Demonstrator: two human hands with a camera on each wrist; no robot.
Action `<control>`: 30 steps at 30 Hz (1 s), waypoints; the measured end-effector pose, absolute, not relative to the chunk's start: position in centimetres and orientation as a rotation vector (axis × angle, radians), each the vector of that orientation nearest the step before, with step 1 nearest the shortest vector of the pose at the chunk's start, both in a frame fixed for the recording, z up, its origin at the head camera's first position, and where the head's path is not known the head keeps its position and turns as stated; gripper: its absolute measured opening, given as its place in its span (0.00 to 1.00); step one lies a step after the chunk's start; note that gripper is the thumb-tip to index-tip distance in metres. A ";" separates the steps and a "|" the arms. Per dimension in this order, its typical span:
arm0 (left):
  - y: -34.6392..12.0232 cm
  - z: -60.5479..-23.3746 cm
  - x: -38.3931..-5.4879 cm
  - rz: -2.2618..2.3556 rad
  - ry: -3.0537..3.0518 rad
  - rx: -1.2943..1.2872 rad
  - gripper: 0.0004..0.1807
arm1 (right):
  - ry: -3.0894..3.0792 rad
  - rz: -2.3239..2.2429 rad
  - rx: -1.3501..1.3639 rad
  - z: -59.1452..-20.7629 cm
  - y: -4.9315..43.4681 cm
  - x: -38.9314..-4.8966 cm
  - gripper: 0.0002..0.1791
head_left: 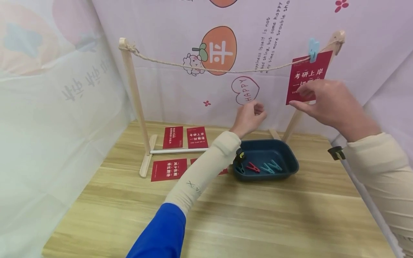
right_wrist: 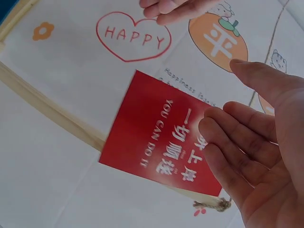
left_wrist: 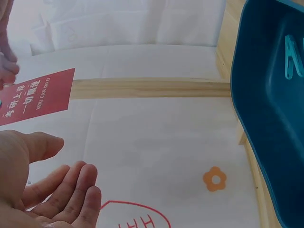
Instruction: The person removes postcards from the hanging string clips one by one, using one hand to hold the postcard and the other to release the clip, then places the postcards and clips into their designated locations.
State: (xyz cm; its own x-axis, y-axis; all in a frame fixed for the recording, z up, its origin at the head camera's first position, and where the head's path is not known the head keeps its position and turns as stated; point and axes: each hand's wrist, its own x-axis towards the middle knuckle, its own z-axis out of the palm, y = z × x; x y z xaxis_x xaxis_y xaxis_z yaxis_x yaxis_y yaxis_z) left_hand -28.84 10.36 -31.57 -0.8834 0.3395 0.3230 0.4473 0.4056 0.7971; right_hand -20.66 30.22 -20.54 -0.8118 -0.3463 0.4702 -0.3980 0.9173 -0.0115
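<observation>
A red card point(head_left: 308, 73) with white lettering hangs from a twine line point(head_left: 206, 69) near its right end, clipped by a light blue clothespin point(head_left: 313, 50). In front of the card's lower part is my right hand point(head_left: 332, 104), thumb and fingers apart and nothing held. The right wrist view shows the same card point(right_wrist: 137, 123) beside the loosely bent fingers. My left hand point(head_left: 248, 118) hovers below the line, left of the card. In the left wrist view, that hand point(left_wrist: 52, 185) has its thumb apart from gently bent fingers and holds nothing.
A dark blue basin point(head_left: 294, 166) on the wooden table holds a red clothespin point(head_left: 252, 167) and several teal ones. More red cards point(head_left: 172, 138) lie at the left, partly behind my left arm. Wooden posts point(head_left: 137, 96) and a white rod point(head_left: 177, 151) form the rack.
</observation>
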 end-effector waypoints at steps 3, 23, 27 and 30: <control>11.2 -31.5 -28.9 -1.493 -2.528 -0.709 0.14 | -2.606 0.134 0.509 -19.8 30.4 -20.6 0.26; 15.1 -30.4 -29.1 -1.447 -2.507 -0.670 0.16 | -2.584 0.150 0.311 -15.1 30.6 -21.3 0.27; 15.6 -30.3 -29.1 -1.502 -2.500 -0.660 0.18 | -2.609 0.151 0.270 -14.2 30.7 -21.7 0.28; 16.0 -30.2 -29.1 -1.521 -2.490 -0.651 0.20 | -2.617 0.147 0.242 -13.6 30.7 -22.0 0.29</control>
State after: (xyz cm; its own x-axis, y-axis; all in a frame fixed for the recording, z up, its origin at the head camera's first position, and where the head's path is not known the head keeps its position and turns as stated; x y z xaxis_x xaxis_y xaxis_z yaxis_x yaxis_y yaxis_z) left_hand -29.13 16.00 -30.20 -0.8941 0.2832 0.3469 0.4380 0.3911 0.8095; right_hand -22.01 30.73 -13.59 -0.8572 -0.1441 0.4944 -0.1984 0.9784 -0.0589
